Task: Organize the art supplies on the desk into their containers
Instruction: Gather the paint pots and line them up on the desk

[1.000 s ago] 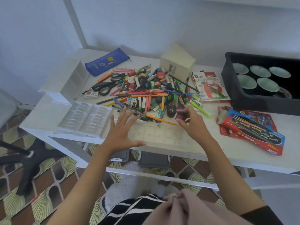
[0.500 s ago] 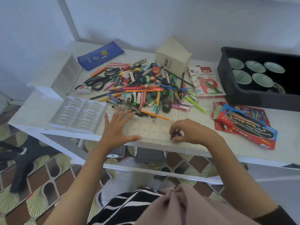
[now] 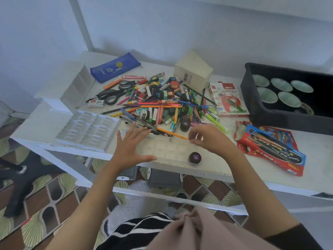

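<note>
White desk (image 3: 266, 175), pale wall (image 3: 180, 24), patterned tiles (image 3: 54, 195) below. Left hand (image 3: 129, 150) lies spread flat; right hand (image 3: 210, 139) curls loosely, empty. The orange pencil (image 3: 172, 134) slants between their fingers, tip toward the right fingertips.

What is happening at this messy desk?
A person is sorting art supplies. Their left hand rests flat, fingers spread, on a clear plastic compartment tray at the front edge of the white desk. A small round dark purple paint pot sits in that tray. The right hand hovers beyond it, fingers loosely curled, seemingly empty. The colourful heap of pens, pencils and pots behind is unsorted.
</note>
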